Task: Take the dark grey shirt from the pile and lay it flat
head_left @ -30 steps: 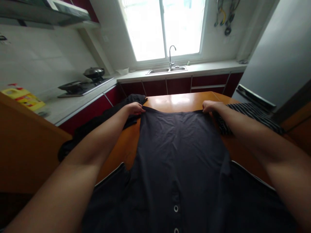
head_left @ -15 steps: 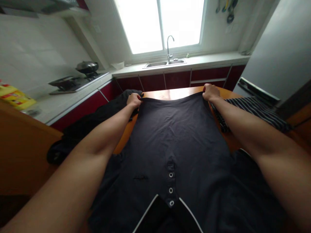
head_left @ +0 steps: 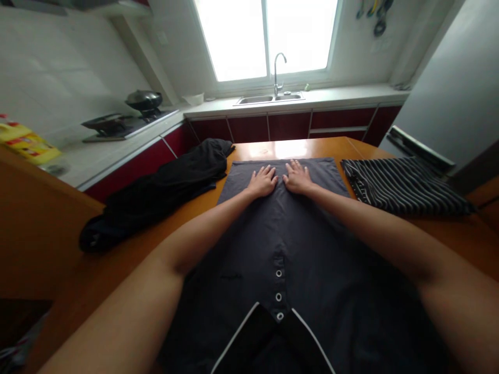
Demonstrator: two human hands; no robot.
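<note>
A dark polo shirt (head_left: 288, 244) lies spread face up on the wooden table (head_left: 128, 259), collar with white piping and three white buttons toward me, hem at the far end. My left hand (head_left: 263, 182) and my right hand (head_left: 297, 176) lie flat side by side on the shirt's middle near the hem, fingers stretched out, holding nothing.
A crumpled black garment (head_left: 163, 182) lies on the table's left. A folded striped garment (head_left: 401, 184) lies on the right. Beyond the table runs a counter with a sink and tap (head_left: 273, 96) under a window. A stove with pans (head_left: 125, 117) and a yellow bottle (head_left: 27, 145) stand left.
Both hands let go of the shirt's far hem corners and came together flat on its middle. The hem now lies on the table.
</note>
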